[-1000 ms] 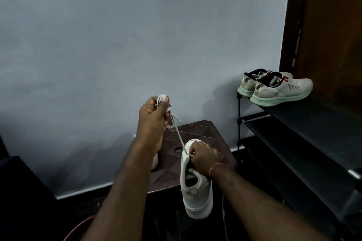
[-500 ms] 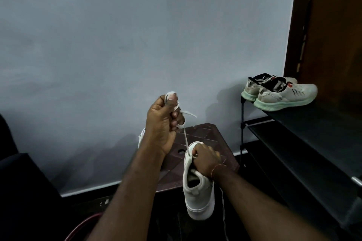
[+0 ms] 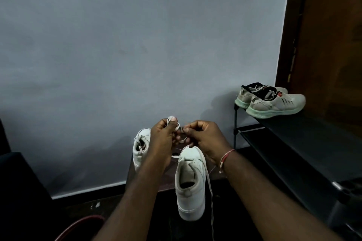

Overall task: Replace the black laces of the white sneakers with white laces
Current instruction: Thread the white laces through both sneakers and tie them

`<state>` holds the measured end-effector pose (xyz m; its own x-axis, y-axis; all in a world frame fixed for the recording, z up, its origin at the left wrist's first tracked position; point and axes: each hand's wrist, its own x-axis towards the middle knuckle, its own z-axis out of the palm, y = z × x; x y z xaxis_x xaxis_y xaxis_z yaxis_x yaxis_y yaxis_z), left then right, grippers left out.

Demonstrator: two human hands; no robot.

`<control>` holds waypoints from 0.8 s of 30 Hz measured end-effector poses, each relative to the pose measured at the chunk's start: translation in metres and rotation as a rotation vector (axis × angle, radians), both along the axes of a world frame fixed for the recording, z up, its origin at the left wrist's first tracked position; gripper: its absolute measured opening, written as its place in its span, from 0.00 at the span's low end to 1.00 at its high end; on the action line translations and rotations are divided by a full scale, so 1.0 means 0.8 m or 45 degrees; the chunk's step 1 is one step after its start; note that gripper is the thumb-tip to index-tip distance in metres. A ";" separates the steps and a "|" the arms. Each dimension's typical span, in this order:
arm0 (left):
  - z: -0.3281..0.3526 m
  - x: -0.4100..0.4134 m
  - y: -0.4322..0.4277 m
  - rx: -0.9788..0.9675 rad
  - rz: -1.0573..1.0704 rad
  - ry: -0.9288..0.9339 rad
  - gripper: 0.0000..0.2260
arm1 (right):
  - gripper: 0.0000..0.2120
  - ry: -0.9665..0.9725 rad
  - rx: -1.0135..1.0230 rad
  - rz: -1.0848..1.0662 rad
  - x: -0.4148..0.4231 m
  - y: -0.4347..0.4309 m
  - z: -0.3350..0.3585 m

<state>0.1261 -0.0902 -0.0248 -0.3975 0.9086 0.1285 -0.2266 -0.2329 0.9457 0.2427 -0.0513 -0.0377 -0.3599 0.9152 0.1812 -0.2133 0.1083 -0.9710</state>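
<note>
A pair of green-soled trainers [image 3: 274, 104] atop a black shoe rack [image 3: 313, 135], beside a brown door [image 3: 333, 35].

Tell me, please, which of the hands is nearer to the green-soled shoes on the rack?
Right. The right hand is lower-left of the green-soled shoes; the left hand is farther left, beyond it. Both pinch the white lace.

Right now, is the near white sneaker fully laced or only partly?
Only partly: the white lace crosses near the toe of the near sneaker, one end hanging loose beside it.
</note>
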 end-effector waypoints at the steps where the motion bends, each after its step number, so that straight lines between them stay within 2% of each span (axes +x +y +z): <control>1: -0.007 -0.006 0.003 -0.046 0.054 0.087 0.09 | 0.05 -0.031 0.007 -0.070 0.002 0.003 -0.001; 4: -0.023 -0.031 0.008 -0.162 0.357 0.395 0.13 | 0.08 -0.211 0.086 -0.271 0.013 0.014 -0.004; 5: -0.025 -0.039 0.005 -0.217 0.461 0.579 0.13 | 0.08 -0.281 0.128 -0.308 0.016 0.016 -0.004; 7: -0.024 -0.046 -0.004 -0.330 0.676 1.142 0.15 | 0.07 -0.377 0.206 -0.317 0.017 0.014 0.000; 8: -0.023 -0.046 -0.006 -0.267 0.654 1.317 0.19 | 0.07 -0.402 0.238 -0.297 0.015 0.013 0.004; 10: -0.011 -0.032 -0.011 -0.039 0.349 1.336 0.20 | 0.07 -0.458 0.332 -0.258 0.008 0.009 0.014; 12: -0.001 -0.020 -0.009 0.060 0.137 1.429 0.15 | 0.07 -0.491 0.393 -0.225 0.002 0.008 0.022; 15: -0.009 -0.018 -0.004 0.024 0.139 1.291 0.07 | 0.05 -0.360 0.265 -0.175 0.008 0.003 0.016; 19: -0.055 -0.001 -0.007 -0.102 0.017 1.163 0.05 | 0.05 -0.181 -0.035 -0.196 0.028 -0.002 -0.033; 21: -0.077 0.007 -0.005 -0.069 0.059 1.199 0.06 | 0.08 -0.275 -0.208 -0.342 0.041 0.000 -0.081; 24: -0.093 0.016 -0.002 -0.066 0.057 1.282 0.06 | 0.01 -0.605 -0.373 -0.407 0.058 -0.011 -0.161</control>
<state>0.1392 -0.0921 -0.0993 -0.1595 0.9095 0.3839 0.6912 -0.1748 0.7012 0.2893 -0.0599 -0.1667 -0.0410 0.9780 -0.2046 0.2466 -0.1885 -0.9506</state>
